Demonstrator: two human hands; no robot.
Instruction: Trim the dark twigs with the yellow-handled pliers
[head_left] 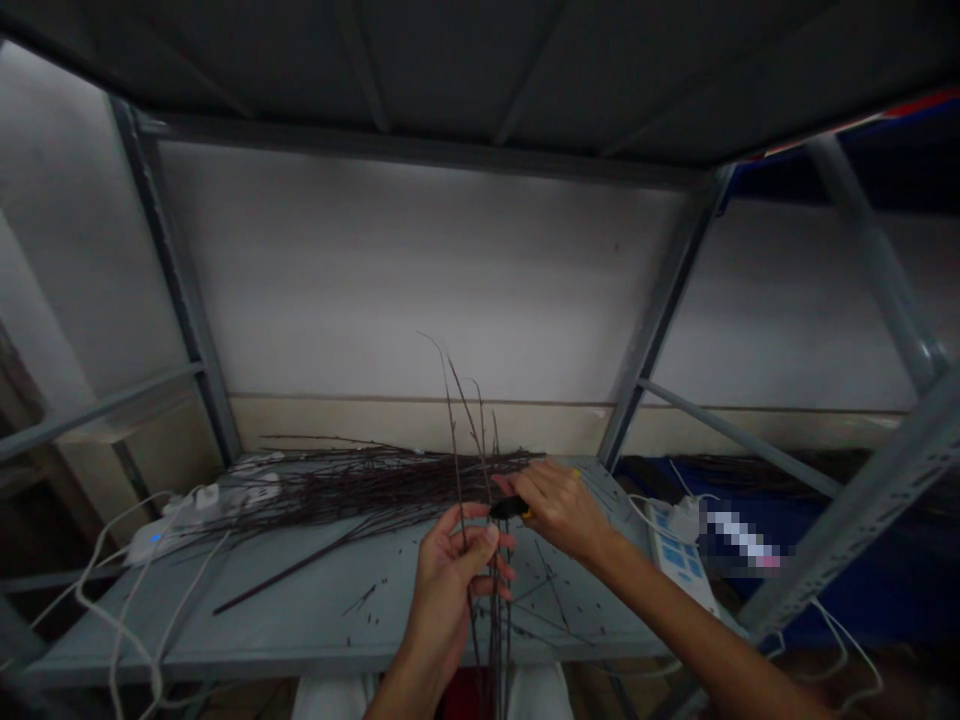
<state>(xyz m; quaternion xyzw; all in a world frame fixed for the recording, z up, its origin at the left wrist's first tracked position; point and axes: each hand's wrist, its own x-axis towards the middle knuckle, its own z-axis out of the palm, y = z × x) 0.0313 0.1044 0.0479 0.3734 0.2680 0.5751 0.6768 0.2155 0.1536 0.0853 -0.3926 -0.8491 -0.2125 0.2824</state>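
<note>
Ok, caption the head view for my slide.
Left hand grips thin twigs, right hand holds black-handled cutters, near a twig pile on a grey metal shelf.

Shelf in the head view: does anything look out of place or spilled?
Yes. Small twig bits lie scattered over the metal shelf in front of the twig pile, and one long twig lies apart from the pile at an angle. They look like stray litter against the grey metal.

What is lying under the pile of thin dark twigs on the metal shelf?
Under the pile of thin dark twigs is the grey metal shelf, with small twig pieces scattered in front of the pile. The twigs cover the shelf directly beneath them, so anything else there cannot be seen.
</note>
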